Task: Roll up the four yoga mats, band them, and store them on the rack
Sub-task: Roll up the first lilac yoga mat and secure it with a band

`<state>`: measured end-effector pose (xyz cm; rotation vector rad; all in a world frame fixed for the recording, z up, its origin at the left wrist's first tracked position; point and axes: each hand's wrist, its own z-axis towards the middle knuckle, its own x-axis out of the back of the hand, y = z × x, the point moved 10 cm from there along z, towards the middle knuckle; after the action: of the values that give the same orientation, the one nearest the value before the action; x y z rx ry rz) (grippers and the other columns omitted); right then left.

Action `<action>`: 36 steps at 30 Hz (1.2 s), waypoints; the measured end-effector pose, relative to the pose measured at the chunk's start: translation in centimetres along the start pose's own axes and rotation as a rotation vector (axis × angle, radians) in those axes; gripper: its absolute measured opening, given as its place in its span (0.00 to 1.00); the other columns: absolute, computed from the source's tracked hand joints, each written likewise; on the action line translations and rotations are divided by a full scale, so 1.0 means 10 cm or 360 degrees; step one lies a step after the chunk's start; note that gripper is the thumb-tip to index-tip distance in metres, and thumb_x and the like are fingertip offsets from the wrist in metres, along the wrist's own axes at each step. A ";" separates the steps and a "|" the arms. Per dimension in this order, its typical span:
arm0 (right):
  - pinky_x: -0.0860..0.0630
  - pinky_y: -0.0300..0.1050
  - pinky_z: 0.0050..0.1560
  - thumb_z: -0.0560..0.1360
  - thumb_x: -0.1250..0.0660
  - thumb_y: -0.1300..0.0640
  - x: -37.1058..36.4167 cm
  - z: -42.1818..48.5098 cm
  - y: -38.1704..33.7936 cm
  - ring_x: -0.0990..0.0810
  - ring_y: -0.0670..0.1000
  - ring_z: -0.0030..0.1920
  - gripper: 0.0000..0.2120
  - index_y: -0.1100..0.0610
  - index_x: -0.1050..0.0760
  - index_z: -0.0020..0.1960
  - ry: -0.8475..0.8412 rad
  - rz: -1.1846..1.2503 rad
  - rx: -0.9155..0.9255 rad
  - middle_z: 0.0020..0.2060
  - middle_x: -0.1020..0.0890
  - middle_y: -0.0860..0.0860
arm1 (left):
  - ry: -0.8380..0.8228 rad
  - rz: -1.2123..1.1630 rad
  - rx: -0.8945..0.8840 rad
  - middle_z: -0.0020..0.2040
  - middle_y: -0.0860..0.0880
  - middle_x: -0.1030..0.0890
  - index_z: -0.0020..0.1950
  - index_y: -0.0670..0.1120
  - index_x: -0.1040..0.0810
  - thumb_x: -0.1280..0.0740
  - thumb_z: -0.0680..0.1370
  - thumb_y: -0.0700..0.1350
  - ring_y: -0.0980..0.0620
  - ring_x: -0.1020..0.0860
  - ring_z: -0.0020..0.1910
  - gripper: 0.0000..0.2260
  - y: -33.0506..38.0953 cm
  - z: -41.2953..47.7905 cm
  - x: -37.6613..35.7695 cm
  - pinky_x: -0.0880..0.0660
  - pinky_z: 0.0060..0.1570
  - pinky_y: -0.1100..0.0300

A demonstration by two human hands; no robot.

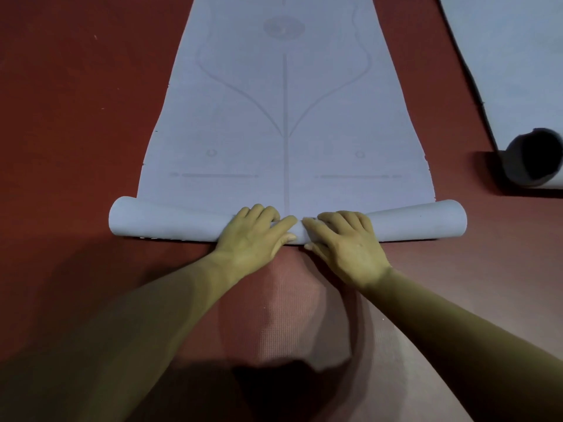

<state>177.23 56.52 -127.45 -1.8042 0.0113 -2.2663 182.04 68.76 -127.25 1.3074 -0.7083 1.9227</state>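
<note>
A pale blue-grey yoga mat point(285, 117) with printed alignment lines lies flat on the red floor, stretching away from me. Its near end is curled into a loose roll point(158, 219) that spans the mat's width. My left hand point(256, 233) and my right hand point(344, 239) press side by side on the middle of that roll, fingers curled over its top. The roll is pinched tighter under my hands and flares wider at both ends.
A second pale mat point(518, 56) lies at the right, its near end curled into a dark-cored roll point(533, 158). Red textured floor point(76, 117) surrounds both mats. A dark shadow falls across the floor near me. No rack or bands are in view.
</note>
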 end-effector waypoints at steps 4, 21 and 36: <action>0.26 0.59 0.53 0.80 0.39 0.42 0.00 0.07 0.00 0.21 0.62 0.48 0.20 0.52 0.20 0.65 -0.0185 -0.0001 -0.0046 0.53 0.18 0.56 | 0.0042 -0.0089 -0.0009 0.40 0.47 0.21 0.56 0.47 0.16 0.41 0.82 0.52 0.46 0.23 0.36 0.16 -0.02 0.03 0.08 0.24 0.39 0.51; 0.27 0.56 0.60 0.77 0.25 0.49 0.12 -0.19 -0.22 0.20 0.59 0.55 0.16 0.55 0.18 0.61 -0.0023 0.0194 -0.0011 0.56 0.19 0.54 | -0.0577 -0.0281 0.0182 0.51 0.49 0.19 0.68 0.55 0.25 0.50 0.82 0.61 0.47 0.22 0.52 0.23 -0.08 -0.10 -0.17 0.27 0.54 0.53; 0.30 0.54 0.61 0.82 0.40 0.41 -0.05 0.09 -0.01 0.20 0.57 0.55 0.20 0.50 0.20 0.66 -0.0226 0.0236 -0.0124 0.56 0.17 0.50 | -0.0144 -0.0029 0.0070 0.52 0.48 0.18 0.62 0.48 0.19 0.35 0.79 0.54 0.45 0.20 0.46 0.16 0.01 -0.15 0.07 0.22 0.48 0.50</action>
<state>178.21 56.84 -127.70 -1.9306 0.2042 -2.0594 180.92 69.99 -127.11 1.4305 -0.6996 1.8839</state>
